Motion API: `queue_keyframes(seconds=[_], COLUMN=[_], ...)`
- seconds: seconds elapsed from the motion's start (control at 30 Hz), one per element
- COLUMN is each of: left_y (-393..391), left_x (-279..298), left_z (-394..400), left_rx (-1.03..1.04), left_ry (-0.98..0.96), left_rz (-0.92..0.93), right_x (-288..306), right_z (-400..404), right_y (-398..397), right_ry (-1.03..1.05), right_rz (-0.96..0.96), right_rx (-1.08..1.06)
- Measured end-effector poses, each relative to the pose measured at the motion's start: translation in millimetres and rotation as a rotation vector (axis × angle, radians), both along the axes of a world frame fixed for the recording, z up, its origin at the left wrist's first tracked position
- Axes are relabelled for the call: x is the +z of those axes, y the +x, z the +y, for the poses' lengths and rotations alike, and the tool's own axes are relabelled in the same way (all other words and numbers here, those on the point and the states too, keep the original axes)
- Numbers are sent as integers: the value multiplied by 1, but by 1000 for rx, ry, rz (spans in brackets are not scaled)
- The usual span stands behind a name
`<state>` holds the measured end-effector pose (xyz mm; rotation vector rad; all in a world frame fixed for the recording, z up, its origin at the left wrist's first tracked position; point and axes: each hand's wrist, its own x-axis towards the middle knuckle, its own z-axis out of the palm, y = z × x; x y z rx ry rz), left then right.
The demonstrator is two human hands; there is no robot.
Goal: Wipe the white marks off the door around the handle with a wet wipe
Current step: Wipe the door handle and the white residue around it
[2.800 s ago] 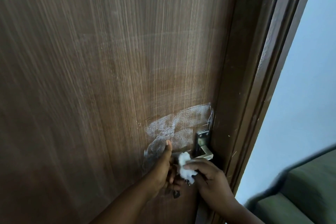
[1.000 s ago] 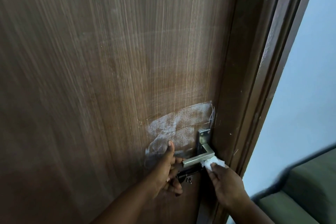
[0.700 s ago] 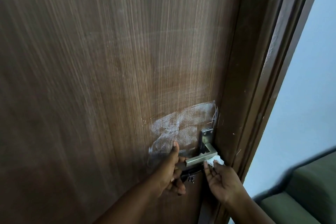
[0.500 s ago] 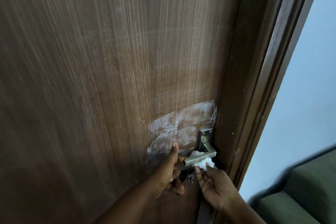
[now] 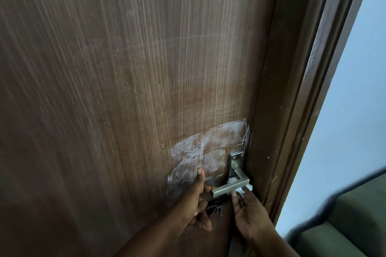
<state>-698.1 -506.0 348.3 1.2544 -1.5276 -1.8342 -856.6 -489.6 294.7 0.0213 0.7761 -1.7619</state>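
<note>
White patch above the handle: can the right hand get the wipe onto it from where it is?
Probably yes. The right hand presses the wet wipe under the lever handle; the white patch above lies uncovered.

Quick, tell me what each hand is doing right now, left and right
Left hand: open, thumb up against the door, fingers by the handle.
Right hand: fingers pressing the wet wipe under the handle.

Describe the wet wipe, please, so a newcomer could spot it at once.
On the brown door, find the silver lever handle at its right edge. The wet wipe is the crumpled white wad tucked behind that lever, pressed by the right hand; unlike the chalky marks, it is bunched cloth.
</note>
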Motion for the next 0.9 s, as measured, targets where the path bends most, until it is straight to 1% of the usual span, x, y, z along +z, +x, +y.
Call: queue_keyframes(seconds=[0.07, 0.17, 0.3, 0.4, 0.5, 0.53, 0.67, 0.83, 0.9], left_y=[0, 1, 1, 0, 0, 0, -1, 0, -1], left_x=[1, 0, -3, -5, -6, -6, -4, -4, -5], left_z=[1, 1, -1, -3, -4, -4, -3, -3, -4], left_rx=[4, 1, -9, 4, 12, 12, 15, 21, 24], left_ry=[-3, -10, -14, -1, 6, 7, 14, 28, 29], left_rz=[4, 6, 3, 10, 5, 4, 21, 16, 18], right_x=[0, 0, -3, -4, -8, -9, 3, 7, 4], right_z=[-5, -11, -17, -17, -14, -13, -12, -25, -30], right_y=[6, 7, 6, 4, 2, 1, -4, -5, -7], right_ry=[22, 61, 70, 165, 243, 233, 88, 96, 119], right_rz=[-34, -24, 76, 160, 97, 55, -144, -184, -172], right_rx=[-52, -64, -27, -21, -44, -64, -131, -73, -45])
